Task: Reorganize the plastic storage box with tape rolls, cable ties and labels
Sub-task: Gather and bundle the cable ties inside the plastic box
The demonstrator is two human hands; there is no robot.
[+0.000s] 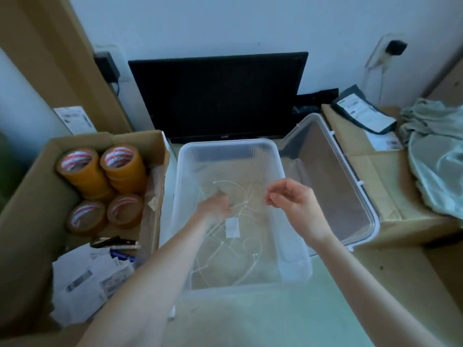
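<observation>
A clear plastic storage box stands in the middle with several white cable ties loose on its bottom and one white label among them. My left hand reaches down inside the box and its fingers curl round some of the ties. My right hand hovers over the box's right rim, thumb and fingertips pinched together; whether a tie is between them is too blurred to tell. Several brown tape rolls stand in a cardboard box on the left.
The box's clear lid lies to the right, resting on flat cardboard. A black monitor leans on the wall behind. Paper labels and pens lie at front left. Pale cloth is bunched at far right.
</observation>
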